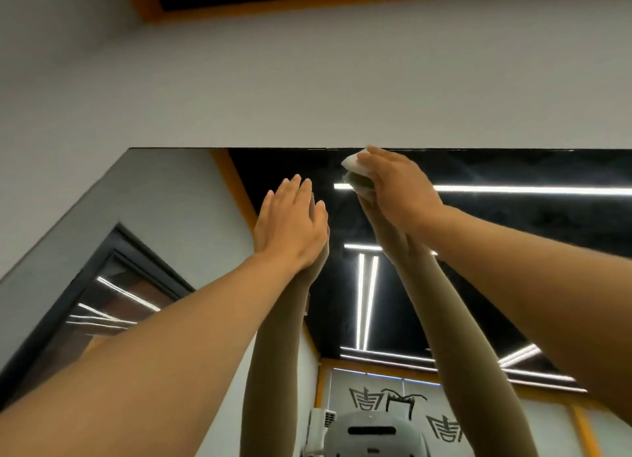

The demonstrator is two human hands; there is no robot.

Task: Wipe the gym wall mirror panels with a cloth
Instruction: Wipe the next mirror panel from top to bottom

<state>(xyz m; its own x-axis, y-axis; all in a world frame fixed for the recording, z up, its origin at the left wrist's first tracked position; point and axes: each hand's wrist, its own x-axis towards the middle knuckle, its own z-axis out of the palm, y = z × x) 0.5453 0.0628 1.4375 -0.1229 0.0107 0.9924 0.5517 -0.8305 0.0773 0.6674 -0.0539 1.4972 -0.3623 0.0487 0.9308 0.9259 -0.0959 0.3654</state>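
Mirror panel (513, 251), wall-mounted: white cloth (352, 162) pressed at its top edge, gripped under right hand (396, 186); left hand (290, 224) flat, fingers straight, against glass left of it.

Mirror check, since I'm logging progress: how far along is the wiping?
In hand: the right hand presses the cloth against the mirror at its top edge, while the left hand lies flat on the glass. Done: cannot tell; no clear wiped patch shows. Left: apparently the glass below and to the sides.

cloth (352, 164) mostly hidden under right hand (393, 189), mirror (513, 169) cut off at right and bottom edges
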